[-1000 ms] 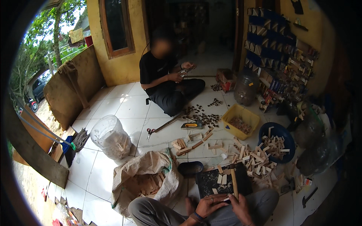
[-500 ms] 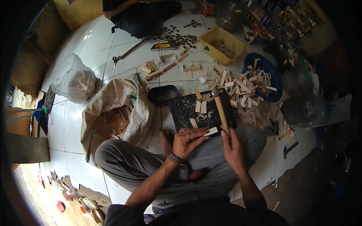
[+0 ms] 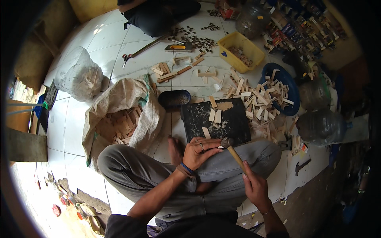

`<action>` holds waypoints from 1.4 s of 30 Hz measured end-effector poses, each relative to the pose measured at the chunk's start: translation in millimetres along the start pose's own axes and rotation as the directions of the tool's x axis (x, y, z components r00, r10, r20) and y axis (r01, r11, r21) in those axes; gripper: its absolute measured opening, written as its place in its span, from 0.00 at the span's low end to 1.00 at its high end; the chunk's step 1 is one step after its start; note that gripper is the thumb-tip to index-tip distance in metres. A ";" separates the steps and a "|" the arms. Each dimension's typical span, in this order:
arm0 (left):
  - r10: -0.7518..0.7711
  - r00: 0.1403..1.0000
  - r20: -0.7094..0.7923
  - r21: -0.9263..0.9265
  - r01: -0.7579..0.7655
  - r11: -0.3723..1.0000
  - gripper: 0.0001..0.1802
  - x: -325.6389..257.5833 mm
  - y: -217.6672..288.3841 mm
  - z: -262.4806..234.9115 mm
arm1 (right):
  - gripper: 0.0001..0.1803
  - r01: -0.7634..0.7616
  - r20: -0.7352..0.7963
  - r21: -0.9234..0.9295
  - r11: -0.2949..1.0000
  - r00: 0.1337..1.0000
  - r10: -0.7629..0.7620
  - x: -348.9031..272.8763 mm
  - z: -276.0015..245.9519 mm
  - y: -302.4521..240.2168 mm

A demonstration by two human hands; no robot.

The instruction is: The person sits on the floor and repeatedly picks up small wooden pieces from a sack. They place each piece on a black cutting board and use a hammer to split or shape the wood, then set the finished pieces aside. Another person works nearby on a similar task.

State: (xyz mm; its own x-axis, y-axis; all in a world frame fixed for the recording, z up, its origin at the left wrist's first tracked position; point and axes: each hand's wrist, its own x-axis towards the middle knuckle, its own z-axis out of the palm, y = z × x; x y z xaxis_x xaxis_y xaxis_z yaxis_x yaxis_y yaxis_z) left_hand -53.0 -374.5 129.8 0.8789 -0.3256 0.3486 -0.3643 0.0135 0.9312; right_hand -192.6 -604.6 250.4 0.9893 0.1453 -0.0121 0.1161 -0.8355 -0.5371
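My right hand (image 3: 255,186) is wrapped round the wooden handle of a hammer (image 3: 237,160). The hammer's dark head lies right at the fingertips of my left hand (image 3: 198,153). Those fingers pinch a small pale wooden piece (image 3: 221,147), mostly covered by the hammer head; whether the two touch, I cannot tell. Just beyond, a black board (image 3: 236,129) rests on the floor in front of my crossed legs. Several flat wooden pieces (image 3: 214,116) and shavings lie on it.
To the left stands an open sack (image 3: 152,126) of wood pieces. A blue basin (image 3: 293,95) and a heap of wooden pieces (image 3: 258,97) are at the right, a yellow tub (image 3: 254,57) behind. A second hammer (image 3: 303,166) lies far right. Another person (image 3: 154,20) sits at the back.
The hammer has come toward me, its head moving from over the board to my left fingertips. My right hand has shifted down and right. My left hand still holds the wooden piece.
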 end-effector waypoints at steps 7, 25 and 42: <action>-0.002 1.000 0.009 0.023 0.002 1.000 0.14 -1.7 0.9 -1.0 | 0.33 0.060 -0.184 -0.050 0.997 0.980 -0.069 -8.9 3.2 0.0; 0.000 1.000 0.001 0.087 0.000 0.996 0.14 -2.7 5.5 -2.3 | 0.29 -0.067 -0.094 -0.004 0.998 0.993 0.067 -8.6 16.7 0.1; -0.046 0.999 -0.018 0.064 0.047 0.997 0.26 -4.6 -3.2 -1.3 | 0.30 -0.149 -0.084 -0.086 0.985 0.986 0.142 -16.9 16.5 6.4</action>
State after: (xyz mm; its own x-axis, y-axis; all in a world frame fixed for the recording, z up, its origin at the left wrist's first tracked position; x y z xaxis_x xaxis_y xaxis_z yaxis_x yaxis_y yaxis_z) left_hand -55.5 -371.9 125.4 0.9003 -0.3084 0.3071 -0.3414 -0.0628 0.9378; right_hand -210.0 -603.7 233.2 0.9997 -0.0198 -0.0168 -0.0253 -0.8903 -0.4546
